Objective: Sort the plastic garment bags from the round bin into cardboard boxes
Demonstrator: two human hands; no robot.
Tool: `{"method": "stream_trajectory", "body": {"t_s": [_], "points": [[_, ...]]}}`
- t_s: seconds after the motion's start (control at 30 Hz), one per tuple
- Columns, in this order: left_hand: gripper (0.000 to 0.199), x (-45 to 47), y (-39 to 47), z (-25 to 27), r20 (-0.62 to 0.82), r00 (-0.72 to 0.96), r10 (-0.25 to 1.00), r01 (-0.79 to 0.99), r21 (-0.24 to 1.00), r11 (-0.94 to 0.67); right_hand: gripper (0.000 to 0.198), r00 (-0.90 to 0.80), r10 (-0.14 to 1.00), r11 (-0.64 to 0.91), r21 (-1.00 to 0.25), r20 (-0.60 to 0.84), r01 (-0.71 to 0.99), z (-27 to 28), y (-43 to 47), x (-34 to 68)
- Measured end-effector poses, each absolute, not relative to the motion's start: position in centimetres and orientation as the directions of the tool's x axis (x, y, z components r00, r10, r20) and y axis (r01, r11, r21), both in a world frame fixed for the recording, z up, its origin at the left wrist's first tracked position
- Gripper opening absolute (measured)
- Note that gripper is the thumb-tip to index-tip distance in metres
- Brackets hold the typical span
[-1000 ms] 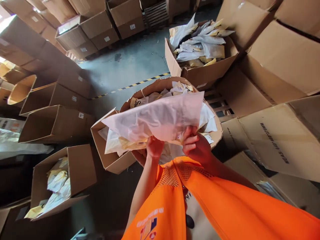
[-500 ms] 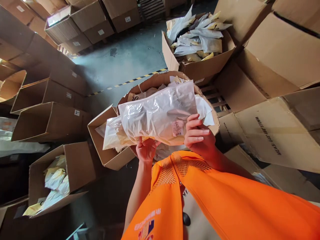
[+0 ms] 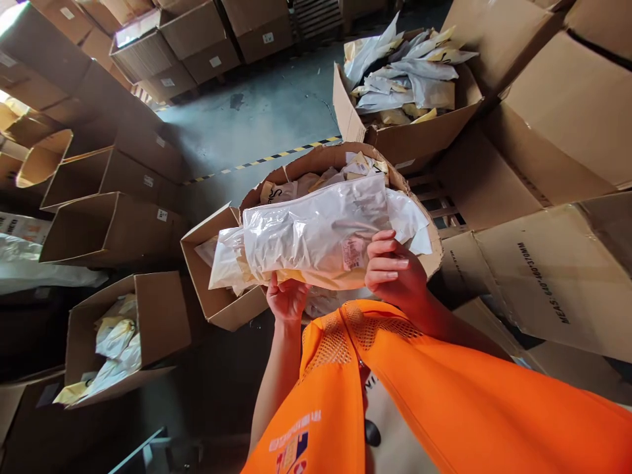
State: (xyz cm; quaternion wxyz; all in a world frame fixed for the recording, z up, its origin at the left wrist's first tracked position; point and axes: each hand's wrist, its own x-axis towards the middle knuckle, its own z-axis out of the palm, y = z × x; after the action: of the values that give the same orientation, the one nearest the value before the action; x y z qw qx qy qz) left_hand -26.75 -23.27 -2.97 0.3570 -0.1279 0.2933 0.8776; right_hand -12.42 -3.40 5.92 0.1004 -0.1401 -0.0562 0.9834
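Observation:
A shiny white plastic mailing bag with a small printed label near its lower right corner is held level in front of my body. My left hand pinches its lower edge, the fingertips partly hidden beneath it. At the right end, my right hand grips the bag with curled fingers beside the label. Under the bag stands a large round-edged cardboard box filled with more mailing bags. Another white and yellowish packet shows past the bag's left end; whether my left hand touches it is unclear.
A carton heaped with mailing bags stands at the back right. Another carton with bags leans at the lower left. Stacked boxes line the right side, more the left. Striped tape crosses the floor.
The view has shifted slightly, so the surroundings appear a little farther right. The bag's upper edge has tipped down somewhat, showing more of the packets behind it. Both hands keep their hold.

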Motion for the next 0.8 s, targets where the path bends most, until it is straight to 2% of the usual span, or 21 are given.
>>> {"method": "stream_trajectory", "body": {"t_s": [0.07,0.17,0.23,0.3,0.37,0.43,0.53,0.63,0.67,0.73,0.77,0.8], "points": [[0.033,-27.3,-24.3,-3.0,-0.416,-0.741,0.527,-0.671,0.478,-0.567,0.038,-0.921,0.218,-0.969,-0.186,-0.321,-0.164,5.3,-3.2,-12.9],[0.032,-27.8,-26.2,-2.8,-0.397,-0.785,0.475,-0.619,0.536,-0.575,0.040,-0.846,0.259,-0.922,-0.381,-0.466,-0.073,4.5,-3.2,-13.9],[0.039,-28.0,-27.5,-2.7,-0.396,-0.798,0.454,-0.602,0.548,-0.581,0.039,-0.820,0.292,-0.851,-0.525,-0.492,0.012,4.0,-3.5,-14.5],[0.039,-28.0,-28.7,-2.9,-0.398,-0.806,0.439,-0.592,0.568,-0.572,0.037,-0.824,0.301,-0.789,-0.611,-0.480,0.068,3.5,-3.8,-14.9],[0.029,-27.9,-29.6,-3.2,-0.398,-0.814,0.424,-0.581,0.598,-0.553,0.037,-0.831,0.289,-0.780,-0.621,-0.475,0.083,3.1,-4.0,-15.2],[0.025,-27.7,-30.3,-3.5,-0.400,-0.818,0.413,-0.574,0.608,-0.549,0.035,-0.832,0.254,-0.812,-0.576,-0.493,0.093,2.9,-4.2,-15.5],[0.030,-27.4,-31.1,-3.3,-0.418,-0.815,0.402,-0.580,0.578,-0.575,0.033,-0.838,0.180,-0.883,-0.460,-0.515,0.094,2.5,-4.7,-15.7],[0.038,-27.2,-32.1,-2.9,-0.431,-0.813,0.391,-0.582,0.581,-0.569,0.029,-0.885,0.051,-0.924,-0.358,-0.463,0.134,1.3,-4.7,-15.6],[0.040,-27.3,-32.6,-2.8,-0.419,-0.821,0.388,-0.571,0.605,-0.555,0.031,-0.900,-0.027,-0.906,-0.370,-0.436,0.207,0.6,-4.4,-15.5],[0.038,-27.5,-33.7,-2.7,-0.367,-0.847,0.385,-0.528,0.665,-0.528,0.043,-0.877,-0.195,-0.776,-0.478,-0.440,0.412,-0.9,-3.7,-14.8],[0.036,-27.6,-34.2,-2.7,-0.337,-0.858,0.387,-0.505,0.691,-0.517,0.048,-0.852,-0.206,-0.691,-0.546,-0.480,0.475,-1.8,-3.2,-14.4],[0.035,-27.8,-34.6,-2.7,-0.312,-0.864,0.396,-0.489,0.709,-0.508,0.049,-0.844,-0.149,-0.634,-0.605,-0.515,0.482,-2.5,-2.7,-13.9]]}}
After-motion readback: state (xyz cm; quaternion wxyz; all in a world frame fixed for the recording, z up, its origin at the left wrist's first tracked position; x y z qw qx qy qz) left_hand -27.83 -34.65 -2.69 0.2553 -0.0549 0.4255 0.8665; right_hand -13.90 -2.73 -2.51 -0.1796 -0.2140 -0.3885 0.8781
